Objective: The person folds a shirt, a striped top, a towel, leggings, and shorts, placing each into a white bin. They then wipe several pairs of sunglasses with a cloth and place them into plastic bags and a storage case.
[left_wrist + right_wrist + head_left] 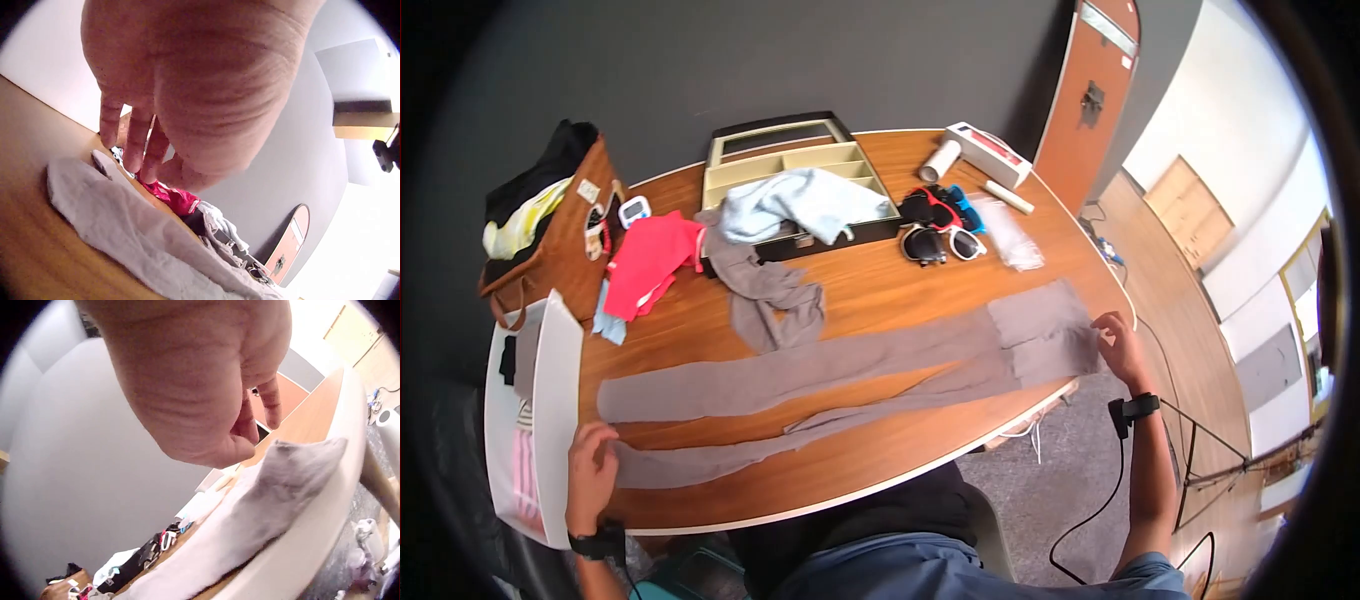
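Observation:
A grey garment with two long legs lies flat across the wooden table, its wide end at the right. My left hand is by the end of the nearer leg, fingers loosely bent; in the left wrist view the hand hovers over the grey cloth, holding nothing. By the wide end's corner is my right hand. The right wrist view shows this hand with bent fingers just above the cloth, no cloth visibly pinched; whether a fingertip touches it, I cannot tell.
Behind the garment are a compartment box with light blue cloth, a crumpled grey cloth, a red cloth, sunglasses and a plastic bag. A brown bag and white bin stand left.

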### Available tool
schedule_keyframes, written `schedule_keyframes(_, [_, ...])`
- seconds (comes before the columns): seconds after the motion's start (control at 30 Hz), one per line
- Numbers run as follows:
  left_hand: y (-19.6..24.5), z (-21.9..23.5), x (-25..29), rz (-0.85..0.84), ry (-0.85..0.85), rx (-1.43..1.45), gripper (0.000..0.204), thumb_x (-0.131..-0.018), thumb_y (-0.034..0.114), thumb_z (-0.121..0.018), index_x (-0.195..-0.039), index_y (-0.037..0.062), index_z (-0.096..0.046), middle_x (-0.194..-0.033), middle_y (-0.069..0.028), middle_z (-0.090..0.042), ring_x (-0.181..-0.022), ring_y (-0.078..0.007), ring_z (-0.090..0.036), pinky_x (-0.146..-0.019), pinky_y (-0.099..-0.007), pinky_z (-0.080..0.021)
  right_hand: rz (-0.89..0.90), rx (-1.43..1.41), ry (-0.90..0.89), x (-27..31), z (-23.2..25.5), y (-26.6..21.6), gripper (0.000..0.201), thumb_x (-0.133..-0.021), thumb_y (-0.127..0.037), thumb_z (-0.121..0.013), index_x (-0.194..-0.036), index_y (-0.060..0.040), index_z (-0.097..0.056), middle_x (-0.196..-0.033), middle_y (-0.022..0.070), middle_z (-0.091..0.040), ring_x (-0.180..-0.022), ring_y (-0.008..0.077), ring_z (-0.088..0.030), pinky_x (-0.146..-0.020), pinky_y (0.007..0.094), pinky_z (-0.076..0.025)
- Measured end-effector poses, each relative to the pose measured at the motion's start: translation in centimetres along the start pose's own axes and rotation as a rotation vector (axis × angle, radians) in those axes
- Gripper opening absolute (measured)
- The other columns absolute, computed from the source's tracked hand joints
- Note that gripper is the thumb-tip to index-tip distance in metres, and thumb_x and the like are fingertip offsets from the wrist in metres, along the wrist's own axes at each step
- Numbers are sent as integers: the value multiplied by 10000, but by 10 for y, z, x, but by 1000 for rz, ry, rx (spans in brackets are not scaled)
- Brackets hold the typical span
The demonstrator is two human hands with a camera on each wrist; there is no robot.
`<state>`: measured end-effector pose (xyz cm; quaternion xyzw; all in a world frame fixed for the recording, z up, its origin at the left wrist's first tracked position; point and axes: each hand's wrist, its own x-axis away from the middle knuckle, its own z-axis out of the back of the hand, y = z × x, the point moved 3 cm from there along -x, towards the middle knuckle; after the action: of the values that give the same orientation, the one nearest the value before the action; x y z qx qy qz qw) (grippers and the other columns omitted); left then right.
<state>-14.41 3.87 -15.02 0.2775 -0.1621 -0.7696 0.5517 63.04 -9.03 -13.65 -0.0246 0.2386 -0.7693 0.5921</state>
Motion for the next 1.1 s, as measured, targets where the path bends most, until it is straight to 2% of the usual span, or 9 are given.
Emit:
schedule_keyframes(0.13, [2,-13,7,48,-73,-78,292,-669,-79,-554,-944,9,-598,-1020,-142,-576,-1033,-352,-540,-921,-385,-435,-20,69,-71,32,2,6,489,-614,107,-536,-1072,-53,-607,-1057,120,-559,-1036,291,-568,-892,364,-476])
schedule_keyframes(0.27, [-7,-12,12,82,-154,-183,226,-650,-61,-576,-862,20,-583,-851,-131,-525,-861,-331,-517,-787,-395,-432,60,69,-89,48,-14,-9,499,-601,118,-586,-1070,-50,-611,-1113,124,-568,-1076,319,-560,-930,374,-474])
schedule_keyframes(0.37, [-13,-7,10,47,-136,-177,129,-667,-44,-595,-765,23,-545,-778,-121,-508,-799,-321,-509,-727,-393,-420,65,98,-3,52,-14,4,418,-622,120,-603,-1012,-27,-629,-1085,124,-593,-1054,314,-581,-925,371,-481])
schedule_keyframes(0.6, [-16,6,8,-13,14,93,158,-690,-75,-584,-811,15,-537,-1002,-120,-608,-955,-283,-590,-815,-318,-467,113,-246,66,37,-14,58,175,-787,70,-539,-942,7,-590,-1052,97,-584,-1003,199,-572,-937,294,-420])
schedule_keyframes(0.67, [-29,6,9,64,2,186,169,-697,-93,-573,-822,15,-536,-989,-107,-624,-934,-243,-604,-835,-289,-462,-85,-534,69,21,-10,45,128,-969,-104,-500,-980,-9,-585,-975,21,-598,-973,134,-554,-918,279,-414])
schedule_keyframes(0.73, [-45,4,9,235,-13,408,172,-713,-109,-562,-832,12,-535,-947,-95,-624,-907,-207,-599,-826,-279,-459,-47,-542,86,3,-9,54,155,-987,-150,-511,-1018,-19,-587,-904,-5,-591,-907,117,-571,-868,271,-440])
schedule_keyframes(0.83, [-38,13,4,111,117,367,156,-723,-119,-559,-809,10,-541,-946,-94,-620,-899,-194,-593,-812,-283,-456,-149,-797,128,-20,-17,57,159,-997,-192,-525,-985,-47,-589,-848,-32,-561,-806,60,-565,-751,220,-466])
schedule_keyframes(1.0, [-23,18,20,-17,219,98,141,-725,-122,-546,-775,9,-562,-960,-97,-620,-916,-216,-590,-804,-298,-460,-180,-672,24,-43,-33,115,169,-989,-162,-522,-1044,-26,-606,-839,-64,-547,-693,12,-464,-596,178,-376])
schedule_keyframes(1.1, [-34,10,30,128,-38,21,100,-796,-60,-559,-854,2,-613,-962,-110,-627,-908,-245,-588,-808,-320,-474,-118,-563,6,-46,-41,114,234,-980,-148,-531,-1134,9,-610,-839,-80,-541,-697,3,-412,-585,172,-332])
